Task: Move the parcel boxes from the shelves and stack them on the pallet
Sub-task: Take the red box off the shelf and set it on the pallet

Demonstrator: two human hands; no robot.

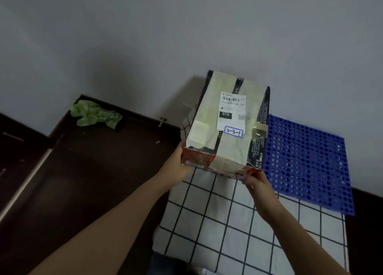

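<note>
The box [226, 125], heavily taped and torn at its near-left corner, is held at the left edge of the pallet [306, 162], above the checked cloth [217, 223]. The left hand [178, 160] grips its near-left corner; the right hand [256, 183] pinches its near-right bottom edge. It looks stiff yet worn and probably weighty, so support underneath beats gripping slick tape.
</note>
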